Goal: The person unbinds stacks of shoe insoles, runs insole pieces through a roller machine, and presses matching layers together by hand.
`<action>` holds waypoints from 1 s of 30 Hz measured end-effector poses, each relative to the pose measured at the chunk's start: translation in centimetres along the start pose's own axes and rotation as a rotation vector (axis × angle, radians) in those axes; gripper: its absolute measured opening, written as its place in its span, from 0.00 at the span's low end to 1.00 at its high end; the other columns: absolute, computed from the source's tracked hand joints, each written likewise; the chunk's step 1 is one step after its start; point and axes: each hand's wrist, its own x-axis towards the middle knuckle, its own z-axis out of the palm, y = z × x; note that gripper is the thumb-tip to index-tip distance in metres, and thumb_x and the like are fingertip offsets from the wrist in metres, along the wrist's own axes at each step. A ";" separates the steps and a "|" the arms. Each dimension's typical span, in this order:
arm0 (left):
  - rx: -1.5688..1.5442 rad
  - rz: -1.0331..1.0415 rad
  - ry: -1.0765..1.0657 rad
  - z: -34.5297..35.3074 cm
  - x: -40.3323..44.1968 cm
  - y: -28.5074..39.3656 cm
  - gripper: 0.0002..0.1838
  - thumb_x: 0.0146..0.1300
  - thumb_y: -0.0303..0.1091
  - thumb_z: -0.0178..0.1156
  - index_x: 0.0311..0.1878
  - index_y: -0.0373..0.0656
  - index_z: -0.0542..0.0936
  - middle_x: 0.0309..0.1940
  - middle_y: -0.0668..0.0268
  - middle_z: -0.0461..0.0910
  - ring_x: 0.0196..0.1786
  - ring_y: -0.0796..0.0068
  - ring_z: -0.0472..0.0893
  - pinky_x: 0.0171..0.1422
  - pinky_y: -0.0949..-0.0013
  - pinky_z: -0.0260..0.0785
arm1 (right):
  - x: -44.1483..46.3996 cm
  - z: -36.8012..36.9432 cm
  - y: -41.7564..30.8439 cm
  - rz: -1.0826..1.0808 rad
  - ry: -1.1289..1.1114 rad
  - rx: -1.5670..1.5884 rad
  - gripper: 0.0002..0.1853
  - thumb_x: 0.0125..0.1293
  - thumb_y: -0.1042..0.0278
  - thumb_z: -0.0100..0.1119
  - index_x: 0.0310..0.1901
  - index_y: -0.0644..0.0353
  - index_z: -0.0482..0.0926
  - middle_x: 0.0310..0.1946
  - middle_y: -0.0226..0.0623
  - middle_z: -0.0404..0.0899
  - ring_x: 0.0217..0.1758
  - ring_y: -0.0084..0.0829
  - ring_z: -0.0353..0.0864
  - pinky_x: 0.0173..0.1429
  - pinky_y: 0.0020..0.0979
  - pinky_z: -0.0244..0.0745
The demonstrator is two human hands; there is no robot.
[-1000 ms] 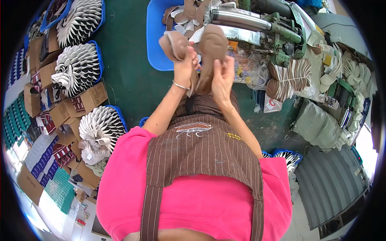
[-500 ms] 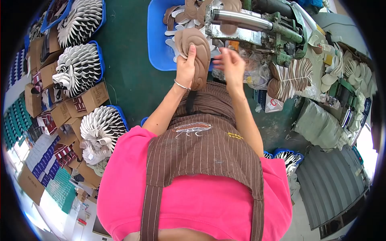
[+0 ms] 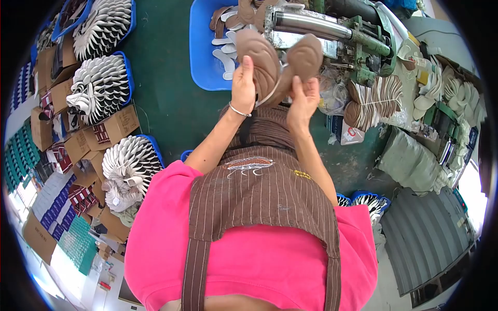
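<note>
Brown insoles [image 3: 258,58] stand upright in my left hand [image 3: 244,88], whose thumb lies across their face and whose fingers are hidden behind. My right hand [image 3: 303,103] grips another brown insole [image 3: 305,56] between thumb and fingers. It leans to the right, and its lower end meets the insoles in my left hand. A pale edge shows between the two. Both hands are above my lap, in front of the blue bin [image 3: 199,62] and the metal rollers of the machine [image 3: 311,26].
The blue bin holds loose brown and white insoles. A fanned stack of insoles [image 3: 372,102] lies right of the machine. Blue baskets of white insoles [image 3: 101,85] and cardboard boxes [image 3: 116,124] stand at the left. A grey-green cloth bundle [image 3: 412,160] is at the right.
My right hand, empty half a second ago, has closed on an insole and tilts it to the right. The insole that was over the rollers no longer shows there.
</note>
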 end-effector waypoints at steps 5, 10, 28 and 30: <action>0.107 0.212 0.237 0.0 0.5 1.1 0.23 0.73 0.49 0.45 0.39 0.37 0.78 0.28 0.75 0.74 0.32 0.88 0.69 0.37 0.78 0.65 | 4.9 -3.0 0.7 -0.289 0.057 -0.382 0.07 0.67 0.69 0.57 0.38 0.64 0.75 0.27 0.25 0.75 0.30 0.13 0.69 0.32 0.17 0.63; 0.474 0.275 0.248 0.0 0.1 0.5 0.24 0.73 0.46 0.47 0.26 0.36 0.73 0.19 0.74 0.68 0.26 0.85 0.62 0.29 0.71 0.58 | 5.8 1.2 -3.4 0.089 -0.034 -0.402 0.11 0.66 0.66 0.58 0.39 0.67 0.78 0.25 0.28 0.77 0.34 0.14 0.73 0.37 0.19 0.69; 0.554 0.192 0.135 -1.4 1.3 4.0 0.12 0.67 0.35 0.57 0.50 0.43 0.80 0.16 0.79 0.68 0.17 0.91 0.63 0.18 0.81 0.52 | 2.6 -1.4 -0.1 -0.250 0.029 -0.475 0.11 0.63 0.67 0.60 0.41 0.66 0.74 0.35 0.42 0.82 0.37 0.27 0.77 0.43 0.32 0.72; 0.620 0.168 0.090 -1.9 0.9 3.5 0.12 0.68 0.35 0.56 0.51 0.41 0.79 0.16 0.75 0.70 0.18 0.90 0.65 0.21 0.81 0.54 | 5.0 -0.7 -0.4 -0.203 -0.001 -0.498 0.18 0.61 0.62 0.61 0.46 0.68 0.75 0.39 0.49 0.81 0.42 0.39 0.80 0.48 0.36 0.72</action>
